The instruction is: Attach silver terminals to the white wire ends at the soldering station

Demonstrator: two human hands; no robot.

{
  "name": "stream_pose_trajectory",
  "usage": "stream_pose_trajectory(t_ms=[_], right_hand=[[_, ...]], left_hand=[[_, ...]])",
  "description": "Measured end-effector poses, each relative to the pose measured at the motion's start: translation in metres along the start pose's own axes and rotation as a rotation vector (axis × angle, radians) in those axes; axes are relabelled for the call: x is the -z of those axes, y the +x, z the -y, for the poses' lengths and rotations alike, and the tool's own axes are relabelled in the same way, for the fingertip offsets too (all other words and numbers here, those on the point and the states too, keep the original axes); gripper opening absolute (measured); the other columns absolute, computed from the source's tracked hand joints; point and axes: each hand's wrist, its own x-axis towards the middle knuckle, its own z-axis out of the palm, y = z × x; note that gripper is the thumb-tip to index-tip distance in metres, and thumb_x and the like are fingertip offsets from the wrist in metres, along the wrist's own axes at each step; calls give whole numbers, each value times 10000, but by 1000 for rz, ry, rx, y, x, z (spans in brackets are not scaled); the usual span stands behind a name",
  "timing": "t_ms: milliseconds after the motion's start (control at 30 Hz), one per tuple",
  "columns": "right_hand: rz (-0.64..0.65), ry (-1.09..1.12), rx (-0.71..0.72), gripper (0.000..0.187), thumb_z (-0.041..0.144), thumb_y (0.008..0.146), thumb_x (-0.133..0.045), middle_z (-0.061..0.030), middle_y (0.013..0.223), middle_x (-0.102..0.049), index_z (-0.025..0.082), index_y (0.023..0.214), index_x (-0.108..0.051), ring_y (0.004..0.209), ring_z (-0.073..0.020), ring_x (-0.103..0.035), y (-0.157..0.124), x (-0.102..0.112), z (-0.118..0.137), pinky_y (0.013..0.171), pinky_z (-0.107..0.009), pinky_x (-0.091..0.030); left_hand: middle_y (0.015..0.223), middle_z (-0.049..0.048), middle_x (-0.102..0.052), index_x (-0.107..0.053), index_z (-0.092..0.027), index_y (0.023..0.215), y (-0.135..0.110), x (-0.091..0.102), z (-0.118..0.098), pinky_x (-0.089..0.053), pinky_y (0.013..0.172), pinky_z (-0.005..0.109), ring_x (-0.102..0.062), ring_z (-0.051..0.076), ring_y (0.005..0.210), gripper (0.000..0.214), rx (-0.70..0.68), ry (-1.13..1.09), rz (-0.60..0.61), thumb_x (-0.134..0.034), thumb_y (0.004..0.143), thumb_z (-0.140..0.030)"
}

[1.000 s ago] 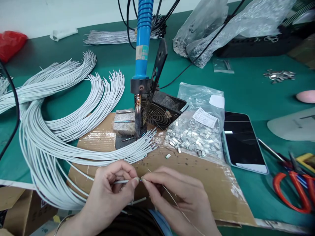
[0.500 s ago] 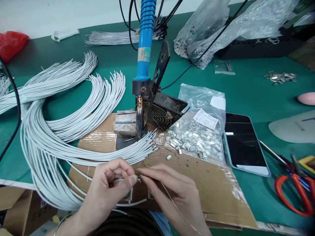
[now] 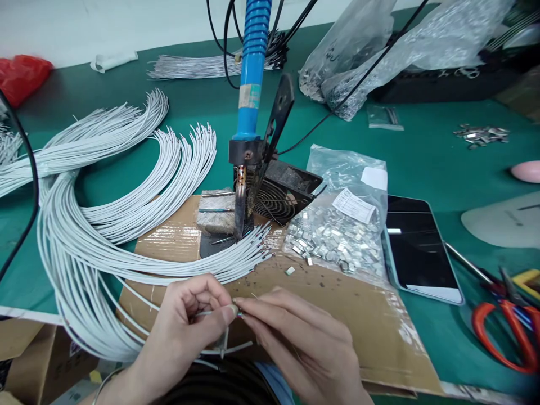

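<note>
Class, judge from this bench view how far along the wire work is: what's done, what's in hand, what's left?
Done, it seems: many white cables lie bundled, their ends fanned out with dark tips. In hand: the left hand pinches one cable while the right hand works at its tip with its fingers. Left: the bag of metal clips looks largely full, and the soldering iron stands in its holder.

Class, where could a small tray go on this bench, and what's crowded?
Green mat shows between the clip bag and loose clips, above the phone. Cardboard lies bare right of the right hand. Crowded: white wires around the left hand.
</note>
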Motion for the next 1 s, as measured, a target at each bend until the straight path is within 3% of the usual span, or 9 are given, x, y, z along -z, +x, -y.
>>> stream_pose_trajectory(t_ms=[233,433,567,667,767,1000], right_hand=[[98,-138,114,198,45,1031,-598,-71,906,-760,138,1170,-706,729,-153,-667,5,12,2,674,-253,-568],[162,-197,152,176,56,1048,-560,-84,858,-759,132,1104,-708,707,-172,-683,12,22,2,642,-273,-554],[43,-59,-3,236,16,964,-672,-35,901,-776,186,1093,-771,728,-134,-701,6,25,0,706,-222,-577],[-115,78,-217,297,54,953,-714,21,834,-758,287,1089,-839,644,-83,-685,-1,20,0,624,-151,-547],[-155,224,-358,309,108,943,-739,33,774,-757,360,1058,-876,605,-82,-689,-7,9,0,567,-140,-529],[-183,353,-391,291,118,924,-751,-6,757,-770,338,1050,-895,605,-117,-698,-11,-10,0,550,-174,-546]], left_hand=[[571,-76,-468,-675,-158,742,1,2,-1,-218,481,183,-229,72,521,263,28,-8,32,-809,901,-318],[557,-71,-502,-666,-154,700,2,-4,-7,-233,476,176,-313,60,501,233,66,18,6,-875,775,-224],[563,-54,-545,-671,-148,695,0,-11,-15,-248,480,178,-368,59,490,225,80,45,-77,-872,750,-233],[552,-55,-546,-672,-142,678,-2,-16,-19,-245,478,177,-369,52,478,232,73,66,-160,-871,733,-250],[543,-57,-545,-672,-141,675,-2,-19,-21,-260,476,170,-395,54,472,234,71,61,-198,-870,718,-259],[538,-66,-528,-676,-145,682,-1,-21,-22,-262,482,181,-382,61,484,212,58,72,-203,-857,724,-248]])
